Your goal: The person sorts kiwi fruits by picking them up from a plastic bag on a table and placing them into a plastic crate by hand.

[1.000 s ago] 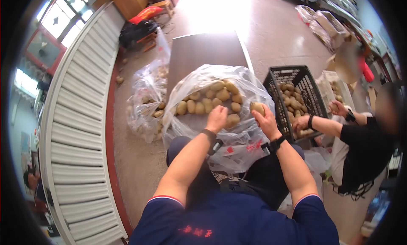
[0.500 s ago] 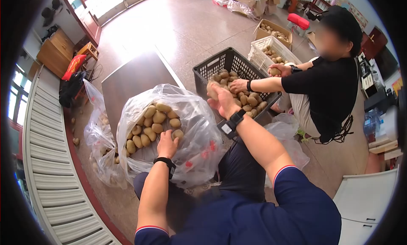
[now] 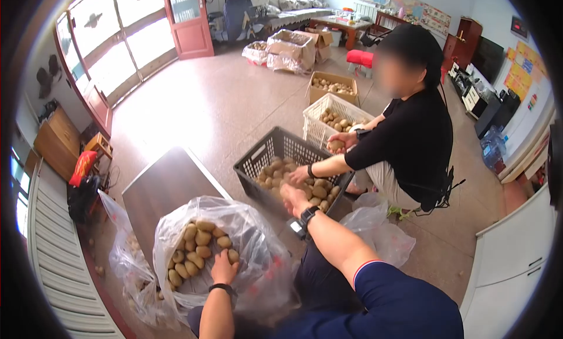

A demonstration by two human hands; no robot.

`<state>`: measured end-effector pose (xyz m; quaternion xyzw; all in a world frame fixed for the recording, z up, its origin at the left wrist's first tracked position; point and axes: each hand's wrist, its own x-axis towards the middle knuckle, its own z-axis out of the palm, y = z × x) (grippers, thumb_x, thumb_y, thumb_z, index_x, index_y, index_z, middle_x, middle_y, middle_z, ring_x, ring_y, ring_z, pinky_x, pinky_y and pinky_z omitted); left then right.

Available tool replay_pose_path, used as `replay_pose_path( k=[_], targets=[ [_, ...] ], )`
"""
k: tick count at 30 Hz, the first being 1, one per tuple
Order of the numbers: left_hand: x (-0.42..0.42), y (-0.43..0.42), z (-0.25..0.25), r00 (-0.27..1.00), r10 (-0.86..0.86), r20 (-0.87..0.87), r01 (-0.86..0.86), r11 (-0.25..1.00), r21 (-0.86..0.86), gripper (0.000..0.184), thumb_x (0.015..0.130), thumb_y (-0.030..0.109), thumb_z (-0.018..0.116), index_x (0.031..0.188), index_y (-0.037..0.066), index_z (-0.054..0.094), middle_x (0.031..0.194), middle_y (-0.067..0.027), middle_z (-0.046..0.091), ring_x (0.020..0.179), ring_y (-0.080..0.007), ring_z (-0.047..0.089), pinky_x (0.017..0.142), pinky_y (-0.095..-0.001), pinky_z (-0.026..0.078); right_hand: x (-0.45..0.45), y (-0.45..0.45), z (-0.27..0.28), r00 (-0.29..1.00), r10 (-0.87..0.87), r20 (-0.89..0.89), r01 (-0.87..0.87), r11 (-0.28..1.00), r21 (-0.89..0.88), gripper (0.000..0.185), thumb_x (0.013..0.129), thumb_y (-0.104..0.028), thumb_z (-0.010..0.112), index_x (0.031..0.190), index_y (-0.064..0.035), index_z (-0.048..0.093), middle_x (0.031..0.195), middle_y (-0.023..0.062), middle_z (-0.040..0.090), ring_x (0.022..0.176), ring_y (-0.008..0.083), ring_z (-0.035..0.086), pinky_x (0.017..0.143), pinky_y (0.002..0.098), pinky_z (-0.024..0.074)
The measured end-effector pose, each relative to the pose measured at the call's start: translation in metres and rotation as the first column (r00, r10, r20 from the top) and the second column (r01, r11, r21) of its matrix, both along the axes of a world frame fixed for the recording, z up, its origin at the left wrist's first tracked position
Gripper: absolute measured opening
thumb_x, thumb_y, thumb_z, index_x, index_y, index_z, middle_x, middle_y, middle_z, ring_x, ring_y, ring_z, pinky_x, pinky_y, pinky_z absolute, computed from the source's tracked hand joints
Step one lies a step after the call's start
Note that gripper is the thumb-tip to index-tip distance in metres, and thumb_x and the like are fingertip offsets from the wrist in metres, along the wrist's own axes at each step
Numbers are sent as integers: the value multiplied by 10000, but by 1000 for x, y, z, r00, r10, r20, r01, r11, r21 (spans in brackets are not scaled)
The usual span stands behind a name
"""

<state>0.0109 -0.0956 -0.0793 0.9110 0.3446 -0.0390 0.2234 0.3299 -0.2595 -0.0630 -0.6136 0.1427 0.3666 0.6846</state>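
Note:
Several brown oval fruits (image 3: 203, 238) lie inside a clear plastic bag (image 3: 258, 268), on the near end of a dark board. My left hand (image 3: 224, 268) reaches into this bag, its fingers apart at the right side of the fruits, close to one fruit (image 3: 233, 256). To the right, my right hand (image 3: 294, 199) is over the near edge of a black crate (image 3: 252, 183) holding more brown fruits (image 3: 319, 192). Its fingers look spread, slightly blurred, with no fruit visible in them. A co-worker's hand (image 3: 300, 174) reaches into the same crate, and their other hand holds a fruit (image 3: 336, 145).
The co-worker (image 3: 404, 134) squats at the right. Behind the black crate stand a white crate (image 3: 316, 125) and a cardboard box (image 3: 316, 92), both with fruits. Another filled bag (image 3: 126, 263) lies left of the board (image 3: 170, 186). An empty-looking plastic bag (image 3: 381, 236) is on the floor.
The view has swung right. My right hand has moved from beside the bag to the black crate, and the fruit it held no longer shows in it. My left hand stays in the bag.

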Motion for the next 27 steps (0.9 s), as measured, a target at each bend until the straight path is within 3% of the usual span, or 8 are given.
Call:
replay_pose_path(
  k=[9, 16, 18, 19, 20, 21, 23, 27],
  targets=[
    [2, -3, 12, 992, 53, -116, -57, 998, -32, 617, 710, 375, 696, 1212, 67, 513, 1175, -175, 589, 1077, -371, 605, 890, -454, 499, -3, -6, -2, 996, -87, -34, 86, 996, -21, 310, 801, -458, 649, 836, -154, 609, 658, 21, 525, 510, 149, 481, 453, 318, 367],
    [5, 9, 8, 958, 288, 9, -284, 950, -132, 552, 736, 343, 630, 1142, -16, 526, 1099, -256, 617, 1037, -421, 605, 899, -477, 481, 1, -4, -14, 997, -83, -1, 82, 991, -101, 261, 807, -399, 612, 869, -147, 580, 707, 35, 518, 558, 173, 483, 482, 348, 361],
    [3, 19, -4, 917, 371, 146, -314, 898, -307, 506, 752, 334, 617, 1100, -29, 555, 1038, -263, 634, 1014, -415, 615, 924, -462, 465, 2, -5, -18, 996, -86, -8, 85, 991, -102, 247, 804, -380, 606, 879, -148, 571, 720, 37, 513, 579, 179, 486, 493, 358, 360],
    [4, 24, -16, 881, 413, 229, -302, 865, -401, 432, 788, 316, 576, 1072, -8, 578, 929, -209, 643, 861, -364, 652, 759, -460, 541, 2, -5, -17, 995, -99, -31, 96, 992, -85, 245, 807, -376, 601, 888, -148, 568, 725, 42, 514, 588, 184, 489, 499, 359, 363],
    [-1, 29, -28, 884, 411, 225, -300, 865, -402, 432, 788, 316, 576, 1072, -8, 578, 929, -209, 643, 861, -364, 652, 759, -460, 541, 2, -5, -15, 992, -111, -55, 108, 992, -69, 242, 810, -372, 597, 897, -148, 565, 731, 46, 515, 597, 189, 492, 505, 360, 366],
    [1, 22, -4, 838, 507, 203, -300, 738, -605, 398, 802, 304, 555, 1070, 11, 581, 882, -171, 625, 759, -325, 640, 631, -439, 540, -1, -4, -9, 986, -161, -35, 156, 981, -119, 300, 917, -357, 537, 730, -124, 560, 604, 26, 508, 469, 173, 491, 397, 328, 341],
    [4, 17, 16, 769, 615, 174, -226, 516, -826, 346, 828, 288, 499, 1078, 61, 577, 802, -93, 569, 515, -222, 557, 339, -340, 446, 0, -5, -11, 985, -167, -45, 162, 981, -103, 301, 932, -372, 525, 761, -127, 563, 633, 26, 521, 475, 176, 492, 401, 332, 343],
    [2, 29, 1, 731, 667, 145, -85, 299, -950, 364, 835, 308, 470, 1102, 76, 556, 830, -108, 597, 496, -216, 524, 360, -344, 415, 6, -3, -30, 979, -193, -66, 187, 979, -82, 277, 958, -390, 499, 934, -126, 580, 740, 38, 561, 531, 199, 529, 429, 341, 367]
  ],
)
